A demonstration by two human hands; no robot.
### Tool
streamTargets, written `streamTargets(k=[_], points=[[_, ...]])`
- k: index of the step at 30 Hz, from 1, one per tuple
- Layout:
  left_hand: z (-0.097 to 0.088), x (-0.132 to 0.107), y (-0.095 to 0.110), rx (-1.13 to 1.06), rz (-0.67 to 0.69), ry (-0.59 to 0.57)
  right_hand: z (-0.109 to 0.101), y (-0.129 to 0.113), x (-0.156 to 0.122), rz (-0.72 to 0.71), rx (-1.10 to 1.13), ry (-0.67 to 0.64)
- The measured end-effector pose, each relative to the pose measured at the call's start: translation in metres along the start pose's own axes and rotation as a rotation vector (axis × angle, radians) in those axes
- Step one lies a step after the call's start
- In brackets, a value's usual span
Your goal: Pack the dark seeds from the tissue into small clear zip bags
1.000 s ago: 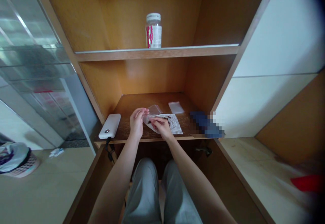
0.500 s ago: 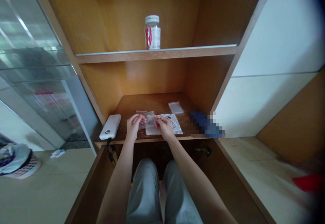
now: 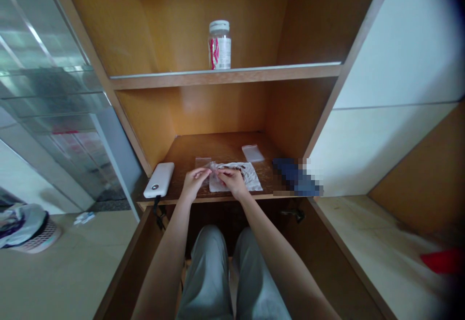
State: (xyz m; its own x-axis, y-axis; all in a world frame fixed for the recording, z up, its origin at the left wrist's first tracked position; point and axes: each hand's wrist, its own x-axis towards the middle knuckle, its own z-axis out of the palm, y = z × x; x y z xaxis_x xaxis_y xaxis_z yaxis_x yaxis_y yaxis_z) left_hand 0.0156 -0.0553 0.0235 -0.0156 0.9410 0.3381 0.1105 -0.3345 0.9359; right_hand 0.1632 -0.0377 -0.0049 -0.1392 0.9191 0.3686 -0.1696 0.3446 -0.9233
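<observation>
My left hand (image 3: 195,182) and my right hand (image 3: 233,181) meet just above the lower shelf. Both pinch a small clear plastic bag (image 3: 213,169), which looks crumpled between the fingertips. Under and beside my right hand lies a whitish sheet or flat bag (image 3: 253,178) with small dark bits on it; what they are is too small to tell. Another clear zip bag (image 3: 202,162) rests flat behind my left hand, partly covered. A further clear bag (image 3: 253,153) lies flat farther back to the right.
A white power bank (image 3: 160,179) with a black cable stands at the shelf's left front. At the right front is a dark blue, partly pixelated item (image 3: 294,177). A white-capped bottle (image 3: 220,46) stands on the upper shelf (image 3: 225,77). A waste basket (image 3: 36,237) sits at far left.
My hands have come closer together, and the clear bag, spread out before, is now bunched between the fingers. My right hand has shifted slightly left. The view has moved a little.
</observation>
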Motion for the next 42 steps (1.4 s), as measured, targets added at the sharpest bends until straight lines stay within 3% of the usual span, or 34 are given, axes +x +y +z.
streamTargets(k=[6,15,27,33,39,42], points=[[0.0,0.0,0.0,0.103,0.022,-0.071,-0.001,-0.007,-0.003,-0.06,-0.109,-0.081],[0.0,0.0,-0.002,0.185,0.049,-0.024,0.0,-0.01,-0.003,-0.06,-0.128,-0.139],[0.001,-0.001,-0.001,0.264,0.078,-0.008,0.003,0.0,0.002,-0.033,-0.117,-0.061],[-0.002,-0.002,-0.001,0.284,0.086,0.149,0.0,0.008,0.004,-0.036,-0.032,0.041],[-0.005,0.001,-0.004,0.331,0.263,0.183,0.001,0.01,0.005,-0.057,-0.033,0.041],[-0.006,0.001,-0.002,0.36,0.277,0.096,0.001,0.008,0.005,-0.108,-0.032,0.026]])
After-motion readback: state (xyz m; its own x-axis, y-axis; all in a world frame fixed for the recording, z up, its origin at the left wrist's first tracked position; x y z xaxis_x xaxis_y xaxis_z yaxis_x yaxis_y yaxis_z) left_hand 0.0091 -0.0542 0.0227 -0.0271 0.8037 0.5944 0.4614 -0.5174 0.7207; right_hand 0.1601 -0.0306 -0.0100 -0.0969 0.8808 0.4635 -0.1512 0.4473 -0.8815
